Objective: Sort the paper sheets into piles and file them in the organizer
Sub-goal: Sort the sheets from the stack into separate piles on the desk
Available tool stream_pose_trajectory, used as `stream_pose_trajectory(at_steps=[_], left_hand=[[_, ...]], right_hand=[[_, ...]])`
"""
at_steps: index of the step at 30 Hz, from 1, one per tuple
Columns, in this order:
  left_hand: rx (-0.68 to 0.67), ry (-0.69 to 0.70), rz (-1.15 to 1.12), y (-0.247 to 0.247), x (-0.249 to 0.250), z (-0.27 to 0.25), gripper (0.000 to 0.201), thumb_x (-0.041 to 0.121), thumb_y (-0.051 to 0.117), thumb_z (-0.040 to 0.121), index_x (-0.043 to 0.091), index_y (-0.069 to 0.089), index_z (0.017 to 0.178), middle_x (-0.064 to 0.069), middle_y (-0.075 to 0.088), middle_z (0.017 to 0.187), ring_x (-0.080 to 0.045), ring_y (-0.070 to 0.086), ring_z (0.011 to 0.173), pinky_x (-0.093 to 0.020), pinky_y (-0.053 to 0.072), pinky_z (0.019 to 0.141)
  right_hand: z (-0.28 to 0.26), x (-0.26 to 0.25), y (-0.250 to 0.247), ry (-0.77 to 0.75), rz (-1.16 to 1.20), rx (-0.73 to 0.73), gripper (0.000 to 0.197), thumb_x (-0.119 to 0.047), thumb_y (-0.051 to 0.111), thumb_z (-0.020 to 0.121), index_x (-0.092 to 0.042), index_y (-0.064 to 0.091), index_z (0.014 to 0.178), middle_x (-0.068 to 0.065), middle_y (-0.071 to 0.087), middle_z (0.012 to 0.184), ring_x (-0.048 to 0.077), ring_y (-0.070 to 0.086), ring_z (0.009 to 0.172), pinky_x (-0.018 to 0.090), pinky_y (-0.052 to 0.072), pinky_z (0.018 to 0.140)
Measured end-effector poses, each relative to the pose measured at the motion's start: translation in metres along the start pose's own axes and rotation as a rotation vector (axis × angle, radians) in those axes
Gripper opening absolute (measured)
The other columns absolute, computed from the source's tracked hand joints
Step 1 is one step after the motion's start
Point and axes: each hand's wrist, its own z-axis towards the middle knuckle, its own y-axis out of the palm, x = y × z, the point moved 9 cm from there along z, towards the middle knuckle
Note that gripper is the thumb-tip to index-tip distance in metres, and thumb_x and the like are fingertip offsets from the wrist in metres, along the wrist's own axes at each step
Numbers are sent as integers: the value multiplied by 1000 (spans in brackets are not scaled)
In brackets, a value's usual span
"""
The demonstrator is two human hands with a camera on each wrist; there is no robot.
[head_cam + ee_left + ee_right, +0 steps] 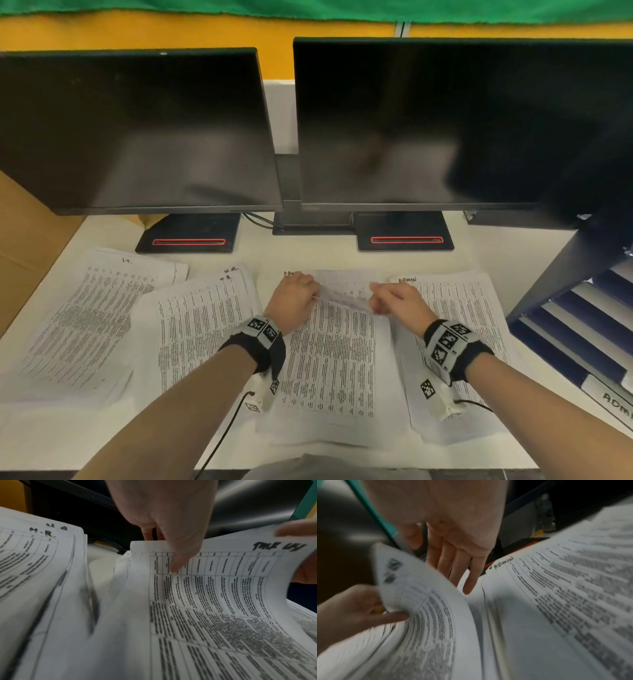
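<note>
My left hand (297, 297) and right hand (396, 300) both pinch one sheet (223, 582) at 12 o'clock; only the left wrist cam shows its scrawled heading.

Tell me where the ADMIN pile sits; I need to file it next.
In the head view the ADMIN pile lies rightmost on the desk, beside the organizer and just right of the right hand.

"H.R." on paper pile (42, 555), "ADMIN" on another pile (556, 588)
</note>
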Motion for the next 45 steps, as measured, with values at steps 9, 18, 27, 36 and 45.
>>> stream_pose_trajectory(at_steps=[9, 18, 27, 36, 45], left_hand=[[12, -37, -178, -3, 4, -24, 28, -3, 53, 85, 20, 38, 81, 3, 52, 81, -12, 48, 71, -19, 35, 60], [-22, -64, -207, 2, 6, -28, 40, -6, 52, 84, 15, 43, 117, 1, 59, 95, -14, 59, 76, -24, 52, 62], [52, 25, -69, -1, 8, -15, 29, -8, 53, 79, 16, 59, 94, 0, 56, 88, -19, 53, 72, -32, 44, 74], [55, 2, -52, 3, 4, -19, 27, -5, 51, 83, 20, 59, 89, 5, 61, 78, -16, 51, 70, -28, 37, 74], [-17, -38, -11, 14, -5, -19, 23, -5, 48, 81, 14, 56, 92, -1, 58, 82, -17, 46, 64, -25, 32, 68]], right_hand=[[32, 50, -11, 300, -163, 110, 28, -30, 64, 84, -14, 54, 105, 1, 55, 102, 24, 58, 95, 40, 51, 85], [36, 30, -13, 187, -184, 225, 26, -27, 74, 75, -13, 54, 65, 0, 57, 67, 18, 53, 68, 31, 45, 67], [17, -3, -10, -86, -466, 195, 38, -21, 55, 90, -10, 43, 55, 2, 44, 60, 16, 39, 59, 33, 36, 60], [-2, 16, -30, 103, -115, 441, 6, -12, 52, 91, -6, 55, 91, 5, 56, 81, 20, 51, 75, 25, 34, 63], [-12, 41, -80, 393, -100, 487, 30, -2, 29, 93, 0, 42, 120, 18, 51, 110, 34, 49, 104, 39, 38, 88]])
